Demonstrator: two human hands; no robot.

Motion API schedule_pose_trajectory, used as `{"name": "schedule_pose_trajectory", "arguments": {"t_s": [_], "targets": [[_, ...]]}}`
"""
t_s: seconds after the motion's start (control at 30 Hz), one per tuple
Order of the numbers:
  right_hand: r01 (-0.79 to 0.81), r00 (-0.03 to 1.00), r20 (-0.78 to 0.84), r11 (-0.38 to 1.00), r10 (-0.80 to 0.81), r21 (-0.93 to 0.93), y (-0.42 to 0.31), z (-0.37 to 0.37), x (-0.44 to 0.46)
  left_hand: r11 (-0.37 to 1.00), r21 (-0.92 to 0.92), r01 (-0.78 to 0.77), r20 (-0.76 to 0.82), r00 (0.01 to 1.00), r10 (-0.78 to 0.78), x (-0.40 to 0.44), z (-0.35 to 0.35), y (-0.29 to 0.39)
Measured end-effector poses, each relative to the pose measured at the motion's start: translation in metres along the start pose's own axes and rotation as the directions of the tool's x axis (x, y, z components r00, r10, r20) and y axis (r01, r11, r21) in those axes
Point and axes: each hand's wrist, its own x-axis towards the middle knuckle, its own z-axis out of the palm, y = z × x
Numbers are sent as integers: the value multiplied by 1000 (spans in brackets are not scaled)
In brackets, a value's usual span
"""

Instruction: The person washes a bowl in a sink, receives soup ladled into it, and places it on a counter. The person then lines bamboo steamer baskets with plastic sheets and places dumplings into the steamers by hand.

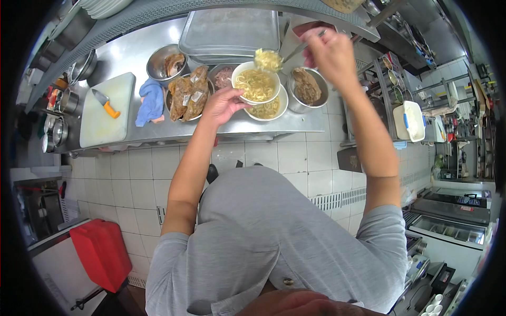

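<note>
My left hand (224, 107) grips the near left side of a white bowl (277, 88) of pale yellow noodles in broth. Partly beneath it, on the steel counter, is another white bowl (285, 105) with similar contents. Raised to the right, my right hand (328, 51) is closed around the handle of a metal spoon (296, 51), whose exact shape is hidden by its load. A heap of soft yellow food (268, 60) sits on the spoon, just over the held bowl's far rim. Whether the heap touches that rim, I cannot tell.
Right of the bowls stands a metal pot (304, 108) holding brown meat. To the left are wrapped brown meat (191, 95), a blue cloth (151, 102) and an orange-handled knife (107, 104) on a cutting board (113, 131). Metal trays (230, 34) lie behind, under a shelf.
</note>
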Motion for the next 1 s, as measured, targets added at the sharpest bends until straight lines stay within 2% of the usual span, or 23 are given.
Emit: {"name": "schedule_pose_trajectory", "arguments": {"t_s": [0.03,0.1,0.17,0.3,0.4,0.5,0.53,0.6,0.63,0.73,0.77,0.9,1.0], "targets": [[96,995,-2,995,-96,-3,7,9,-12,1000,5,0,11,1000,0,0,3,1],[426,894,-23,864,-448,-270,22,25,-35,1000,14,-3,31,1000,3,-1,9,4],[568,804,19,760,-594,-316,33,34,-51,1000,8,-19,34,999,19,-4,17,6],[720,668,60,623,-742,-306,39,38,-64,999,18,-34,20,999,34,-12,29,10],[744,629,-27,611,-777,-269,44,36,-65,999,9,-41,15,999,41,-13,32,10],[706,669,-31,647,-743,-287,47,30,-63,999,25,-35,23,999,34,-10,24,10],[660,703,-80,690,-707,-298,46,27,-62,999,33,-38,28,999,37,-9,23,11],[555,765,-177,773,-619,-306,45,21,-63,998,46,-37,31,999,36,-9,19,11],[420,838,-257,869,-482,-259,49,19,-62,998,55,-43,31,999,41,-10,15,10],[274,901,-272,930,-337,-245,66,8,-56,995,76,-71,26,997,70,-19,8,13],[305,891,-278,927,-359,-218,80,11,-55,993,84,-85,26,996,83,-24,13,18],[269,934,-130,894,-333,-358,125,47,-73,989,92,-118,-5,993,119,-38,8,28],[254,964,13,898,-267,-359,157,90,-90,984,96,-147,-19,989,150,-45,-2,35]]}}
